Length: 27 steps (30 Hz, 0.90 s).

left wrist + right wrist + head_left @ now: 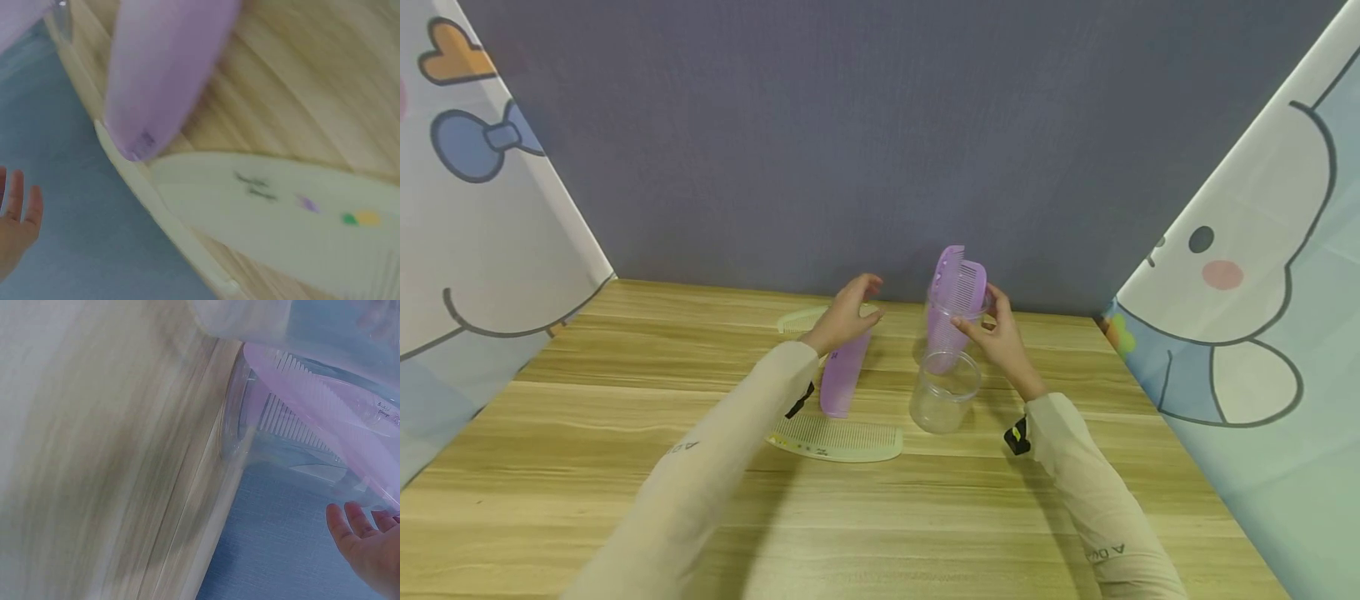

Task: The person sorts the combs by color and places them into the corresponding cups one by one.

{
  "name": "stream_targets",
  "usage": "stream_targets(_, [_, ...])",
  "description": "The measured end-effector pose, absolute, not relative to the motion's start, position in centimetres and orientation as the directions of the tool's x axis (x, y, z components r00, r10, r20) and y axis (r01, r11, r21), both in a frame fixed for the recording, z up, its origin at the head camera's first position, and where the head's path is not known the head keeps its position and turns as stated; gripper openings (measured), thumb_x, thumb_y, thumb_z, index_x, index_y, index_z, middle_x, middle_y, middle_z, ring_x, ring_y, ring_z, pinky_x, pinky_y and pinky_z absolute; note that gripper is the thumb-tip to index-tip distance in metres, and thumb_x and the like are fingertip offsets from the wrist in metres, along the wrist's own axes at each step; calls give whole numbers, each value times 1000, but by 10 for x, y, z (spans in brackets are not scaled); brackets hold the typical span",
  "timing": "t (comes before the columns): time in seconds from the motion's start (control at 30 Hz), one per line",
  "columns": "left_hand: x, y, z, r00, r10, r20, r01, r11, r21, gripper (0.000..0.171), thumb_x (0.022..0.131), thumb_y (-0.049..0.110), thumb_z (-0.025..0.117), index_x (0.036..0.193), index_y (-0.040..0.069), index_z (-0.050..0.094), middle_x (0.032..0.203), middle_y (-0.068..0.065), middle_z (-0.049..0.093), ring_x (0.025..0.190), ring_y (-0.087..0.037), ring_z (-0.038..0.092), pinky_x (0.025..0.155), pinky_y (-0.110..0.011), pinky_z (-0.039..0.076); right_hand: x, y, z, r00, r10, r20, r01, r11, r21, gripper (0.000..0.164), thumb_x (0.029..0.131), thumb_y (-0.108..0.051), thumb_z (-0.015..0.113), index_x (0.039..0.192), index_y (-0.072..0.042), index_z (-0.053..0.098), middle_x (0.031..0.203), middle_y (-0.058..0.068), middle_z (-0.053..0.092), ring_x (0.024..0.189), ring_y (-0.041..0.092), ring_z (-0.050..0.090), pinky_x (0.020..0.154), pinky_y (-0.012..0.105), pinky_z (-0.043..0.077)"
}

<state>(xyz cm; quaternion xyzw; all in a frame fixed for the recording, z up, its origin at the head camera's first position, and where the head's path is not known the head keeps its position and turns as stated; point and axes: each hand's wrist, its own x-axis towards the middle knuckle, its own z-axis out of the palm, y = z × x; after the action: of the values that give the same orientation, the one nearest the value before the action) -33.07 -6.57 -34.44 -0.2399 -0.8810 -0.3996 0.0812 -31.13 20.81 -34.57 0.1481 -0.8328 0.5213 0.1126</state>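
Observation:
My left hand hovers over the far end of a purple comb, fingers loosely bent and holding nothing. A pale green comb lies partly hidden behind that hand; a second green comb lies nearer me. In the left wrist view, the purple comb lies beside a printed green comb. My right hand holds the rear clear plastic cup near its rim, thumb in front and fingers at the right side. Purple combs stand tilted inside that cup, sticking out above its rim.
Another clear plastic cup stands just in front of the rear one. The wooden table ends at a dark grey-blue back wall. Cartoon-printed panels flank both sides.

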Motion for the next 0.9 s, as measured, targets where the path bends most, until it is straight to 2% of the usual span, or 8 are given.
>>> stream_targets(0.2, [-328, -75, -352, -889, 374, 264, 454, 648, 611, 53, 86, 13, 62, 132, 6, 36, 128, -14, 46, 117, -31, 46, 99, -40, 41, -312, 209, -347, -926, -135, 354, -377, 402, -834, 84, 80, -23, 69, 143, -5, 16, 139, 22, 32, 125, 38, 37, 101, 58, 32])
stream_targets(0.47, [-327, -82, -368, -909, 367, 196, 415, 759, 501, 54, 84, 17, 64, 131, 7, 39, 126, -16, 49, 117, -32, 47, 97, -46, 42, -310, 209, -346, -934, -131, 332, -355, 415, -837, 84, 81, -25, 69, 143, -7, 16, 140, 20, 32, 126, 36, 36, 102, 57, 32])
stream_targets(0.67, [-320, -83, -372, -927, 351, 131, 373, 839, 396, 60, 81, 24, 68, 130, 8, 39, 125, -19, 48, 112, -38, 50, 92, -51, 44, -310, 209, -346, -932, -132, 338, -362, 414, -835, 85, 81, -25, 69, 143, -6, 16, 141, 21, 32, 127, 37, 36, 101, 57, 32])
stream_targets(0.9, [-319, -84, -378, -940, 329, 87, 336, 855, 394, 62, 78, 31, 70, 128, 10, 40, 127, -19, 47, 113, -38, 49, 91, -56, 42, -309, 209, -345, -933, -131, 336, -359, 423, -832, 85, 81, -25, 70, 143, -6, 16, 140, 20, 33, 127, 35, 36, 102, 56, 32])
